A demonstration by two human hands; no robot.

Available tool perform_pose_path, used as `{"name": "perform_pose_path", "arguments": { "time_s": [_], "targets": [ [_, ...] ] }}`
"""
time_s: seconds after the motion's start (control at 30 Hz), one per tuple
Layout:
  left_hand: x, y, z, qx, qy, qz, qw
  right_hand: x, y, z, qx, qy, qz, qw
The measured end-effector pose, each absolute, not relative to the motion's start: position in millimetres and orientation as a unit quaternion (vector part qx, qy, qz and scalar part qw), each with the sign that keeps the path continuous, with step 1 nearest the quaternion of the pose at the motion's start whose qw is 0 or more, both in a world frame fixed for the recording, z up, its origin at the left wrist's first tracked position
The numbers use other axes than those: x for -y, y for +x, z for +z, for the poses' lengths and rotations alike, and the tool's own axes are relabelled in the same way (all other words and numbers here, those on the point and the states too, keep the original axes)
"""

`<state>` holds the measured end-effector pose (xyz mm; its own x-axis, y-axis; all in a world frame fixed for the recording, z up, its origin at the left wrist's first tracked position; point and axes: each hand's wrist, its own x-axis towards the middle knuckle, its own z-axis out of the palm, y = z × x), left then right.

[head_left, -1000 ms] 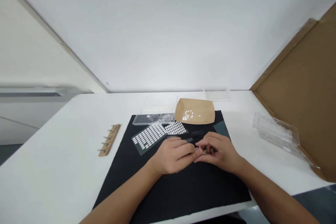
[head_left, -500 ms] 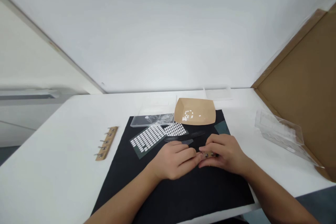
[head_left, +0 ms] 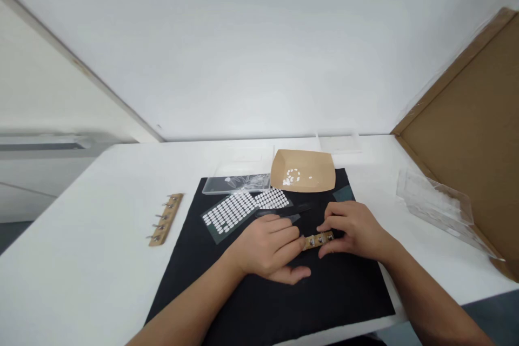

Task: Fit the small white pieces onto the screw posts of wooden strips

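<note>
My hands are at either end of a short wooden strip studded with metal clips, over the black mat in front of me. The fingertips of my left hand touch the strip's left end, the thumb swung wide of it, so there is no pinch on that side. My right hand is partly closed, thumb and fingers on opposite sides of the right end; I cannot tell how firmly they press, nor whether the strip lies flat or is slightly raised.

I judge the strip light and stiff, dry enough not to slip, with the metal parts hard and liable to catch a fingertip. The long bare edges look like the best grip, clear of the clips.

The mat lies on a smooth white tabletop. Near its far edge are two sheets of white stickers, a shallow clear box of thin clear pieces, and a brown paper tray holding small white bits. Another wooden strip is left of the mat; a clear plastic container is on the right. A white wall rises behind and a cardboard panel closes the right side.
</note>
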<state>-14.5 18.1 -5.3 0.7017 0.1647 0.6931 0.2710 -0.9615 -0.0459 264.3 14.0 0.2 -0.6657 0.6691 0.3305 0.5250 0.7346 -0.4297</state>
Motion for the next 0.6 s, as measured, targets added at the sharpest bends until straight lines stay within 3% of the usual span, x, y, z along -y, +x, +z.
{"name": "perform_pose_path", "arguments": {
  "time_s": [0.6],
  "targets": [
    [-18.5,-14.7,-5.0,0.119,-0.904,-0.405,0.071,-14.3,263.8,-2.3,0.904,-0.334,0.153,0.22]
  ]
}}
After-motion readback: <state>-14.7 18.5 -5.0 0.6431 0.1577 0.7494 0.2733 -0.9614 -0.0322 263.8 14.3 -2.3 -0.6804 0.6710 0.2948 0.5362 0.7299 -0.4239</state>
